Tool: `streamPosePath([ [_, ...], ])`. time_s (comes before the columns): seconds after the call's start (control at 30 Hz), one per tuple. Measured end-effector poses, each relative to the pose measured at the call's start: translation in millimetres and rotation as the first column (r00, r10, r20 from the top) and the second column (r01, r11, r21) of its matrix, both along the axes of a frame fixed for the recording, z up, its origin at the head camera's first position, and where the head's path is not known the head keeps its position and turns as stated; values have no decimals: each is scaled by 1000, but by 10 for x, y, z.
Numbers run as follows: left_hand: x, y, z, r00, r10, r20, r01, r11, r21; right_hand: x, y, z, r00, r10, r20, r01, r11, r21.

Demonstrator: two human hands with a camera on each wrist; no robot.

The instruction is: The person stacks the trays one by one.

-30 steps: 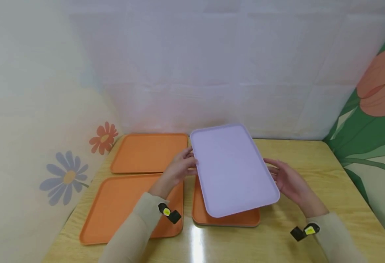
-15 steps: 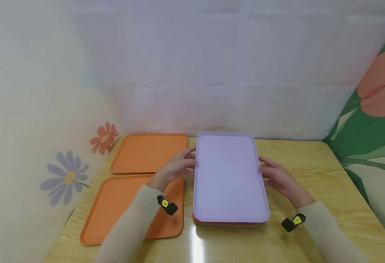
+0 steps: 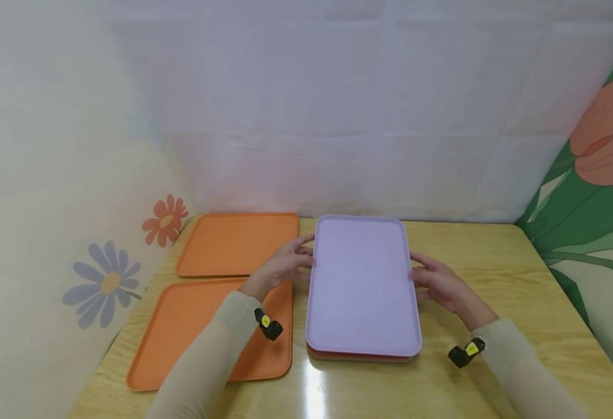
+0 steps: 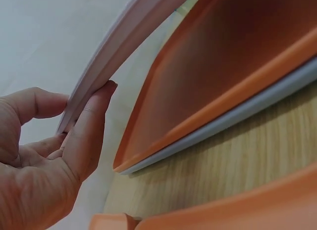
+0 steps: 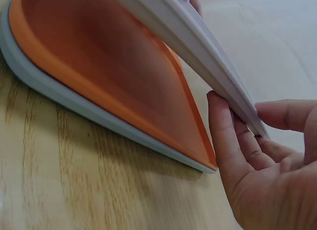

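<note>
A lilac rectangular tray (image 3: 361, 285) is held level by its two long sides. My left hand (image 3: 285, 263) pinches its left rim, thumb on top and fingers beneath, as the left wrist view shows. On the opposite side my right hand (image 3: 439, 285) grips the rim the same way. Below the lilac tray lies an orange tray (image 5: 114, 71), stacked on a pale grey-blue tray (image 5: 74, 104) on the table. Both wrist views show a gap between the lilac tray and this stack. From the head view the lilac tray hides most of the stack.
Two more orange trays lie at the left, one at the back (image 3: 238, 243) and one nearer (image 3: 196, 326), partly under my left forearm. The wooden table (image 3: 484, 250) meets a white cloth backdrop (image 3: 338, 116). Painted flower walls stand at both sides.
The lilac tray has turned from a slant to straight and come down over the stack, then shifted slightly left. Both hands keep hold of it; the right hand has moved left with it.
</note>
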State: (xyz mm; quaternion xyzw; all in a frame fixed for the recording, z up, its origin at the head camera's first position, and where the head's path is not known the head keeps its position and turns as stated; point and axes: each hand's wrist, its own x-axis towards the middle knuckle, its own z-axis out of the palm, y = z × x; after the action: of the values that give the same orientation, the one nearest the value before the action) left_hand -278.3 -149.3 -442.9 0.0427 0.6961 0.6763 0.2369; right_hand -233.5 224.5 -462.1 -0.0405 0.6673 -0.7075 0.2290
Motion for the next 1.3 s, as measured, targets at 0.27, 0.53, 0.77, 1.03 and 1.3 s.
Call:
streamPosePath([
  [0.27, -33, 5, -80, 1000, -7, 4, 7, 1000, -28, -21, 0, -91, 1000, -10, -2, 10, 1000, 14],
  [0.53, -27, 19, -121, 1000, -5, 5, 5, 998, -69, -39, -18, -184, 1000, -24, -1, 24, 999, 37],
  [0.77, -59, 28, -210, 1000, 5, 20, -3, 997, -74, -32, -41, -193, 1000, -18, -5, 18, 998, 59],
  [1.03, -65, 54, -234, 1000, 14, -15, -17, 983, -182, -18, -71, -164, 1000, -18, -25, 21, 993, 114],
  [1.3, -61, 121, -197, 998, -11, -58, -7, 955, -297, -43, -113, -153, 999, -46, -19, 49, 978, 201],
])
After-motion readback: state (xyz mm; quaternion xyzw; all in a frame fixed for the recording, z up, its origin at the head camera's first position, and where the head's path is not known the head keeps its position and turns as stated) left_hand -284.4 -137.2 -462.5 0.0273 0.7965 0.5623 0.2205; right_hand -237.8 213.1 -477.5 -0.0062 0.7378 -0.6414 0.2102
